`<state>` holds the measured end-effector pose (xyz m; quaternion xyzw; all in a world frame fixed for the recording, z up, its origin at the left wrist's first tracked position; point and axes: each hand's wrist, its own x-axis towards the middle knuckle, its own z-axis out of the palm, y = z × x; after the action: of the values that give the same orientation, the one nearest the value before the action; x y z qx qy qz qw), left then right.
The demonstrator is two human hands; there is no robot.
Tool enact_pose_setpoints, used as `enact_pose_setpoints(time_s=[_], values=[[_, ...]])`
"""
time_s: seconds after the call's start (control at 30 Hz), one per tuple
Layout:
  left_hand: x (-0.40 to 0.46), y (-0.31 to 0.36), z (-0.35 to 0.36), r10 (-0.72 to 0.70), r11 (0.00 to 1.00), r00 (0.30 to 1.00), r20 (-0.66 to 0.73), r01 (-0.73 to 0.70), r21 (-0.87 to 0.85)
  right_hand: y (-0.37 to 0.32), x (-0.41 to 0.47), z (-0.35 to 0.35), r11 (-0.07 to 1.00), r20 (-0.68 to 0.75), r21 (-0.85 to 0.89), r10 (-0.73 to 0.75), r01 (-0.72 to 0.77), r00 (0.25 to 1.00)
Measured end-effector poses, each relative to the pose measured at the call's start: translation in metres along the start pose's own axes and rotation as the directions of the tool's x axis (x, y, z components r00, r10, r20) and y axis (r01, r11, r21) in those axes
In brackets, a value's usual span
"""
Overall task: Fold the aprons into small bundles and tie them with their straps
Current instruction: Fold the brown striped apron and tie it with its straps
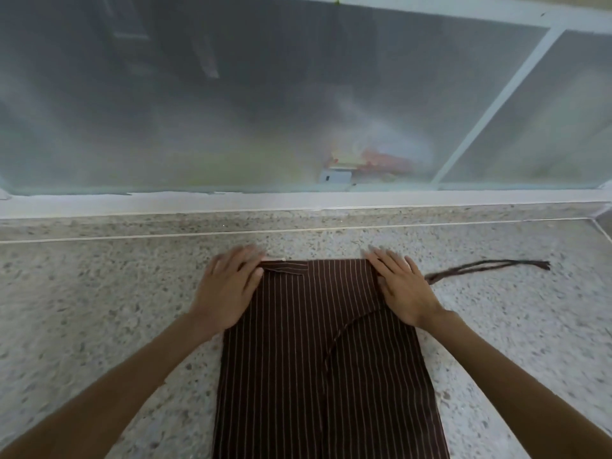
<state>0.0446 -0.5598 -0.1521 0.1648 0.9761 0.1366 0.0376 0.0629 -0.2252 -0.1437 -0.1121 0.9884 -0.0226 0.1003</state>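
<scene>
Head view, brown apron with thin pale stripes (318,359) folded lengthwise on speckled stone worktop (99,309), left hand (228,289) and right hand (405,291) flat with straight fingers on its far corners, dark strap (486,268) lying to the right, no writing readable.

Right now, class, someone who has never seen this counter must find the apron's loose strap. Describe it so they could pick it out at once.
Start at the speckled stone counter below the frosted window. A brown striped apron lies folded there under both flat hands; look just beyond the right hand. The strap is the thin dark cord trailing rightward across bare stone, plain rather than striped, with a frayed end.
</scene>
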Motion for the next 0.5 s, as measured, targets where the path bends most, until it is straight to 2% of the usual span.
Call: enact_pose_setpoints(time_s=[0.03, 0.07, 0.13, 0.2, 0.3, 0.4, 0.43, 0.5], values=[[0.005, -0.002, -0.008, -0.058, 0.998, 0.997, -0.048, 0.057, -0.029, 0.0, 0.003, -0.006, 1.0, 0.011, 0.01, -0.01, 0.01, 1.0], [0.01, -0.004, -0.014, -0.115, 0.993, 0.993, -0.039, 0.114, -0.036, -0.001, 0.007, -0.011, 1.0, 0.022, -0.016, -0.009, 0.009, 1.0], [0.02, -0.009, -0.025, -0.177, 0.984, 0.98, 0.095, 0.178, 0.006, -0.002, 0.01, -0.02, 0.996, 0.023, -0.092, 0.001, 0.001, 1.0], [0.027, -0.012, -0.035, -0.181, 0.983, 0.962, 0.203, 0.185, 0.0, -0.003, 0.009, -0.024, 0.992, -0.014, -0.123, 0.016, -0.018, 1.0], [0.03, -0.013, -0.045, -0.176, 0.984, 0.94, 0.293, 0.176, 0.025, 0.0, 0.004, -0.028, 0.985, -0.016, -0.171, 0.007, -0.009, 1.0], [0.024, -0.012, -0.049, -0.141, 0.987, 0.948, 0.286, 0.113, 0.112, 0.004, 0.0, -0.035, 0.993, -0.032, -0.114, 0.034, -0.038, 0.999], [0.022, -0.013, -0.048, -0.123, 0.991, 0.948, 0.294, 0.101, 0.088, 0.005, -0.002, -0.038, 0.995, -0.023, -0.085, 0.045, -0.047, 0.999], [0.02, -0.013, -0.043, -0.092, 0.989, 0.928, 0.361, 0.127, -0.075, 0.003, -0.003, -0.04, 0.997, 0.026, -0.05, 0.055, -0.054, 0.998]])
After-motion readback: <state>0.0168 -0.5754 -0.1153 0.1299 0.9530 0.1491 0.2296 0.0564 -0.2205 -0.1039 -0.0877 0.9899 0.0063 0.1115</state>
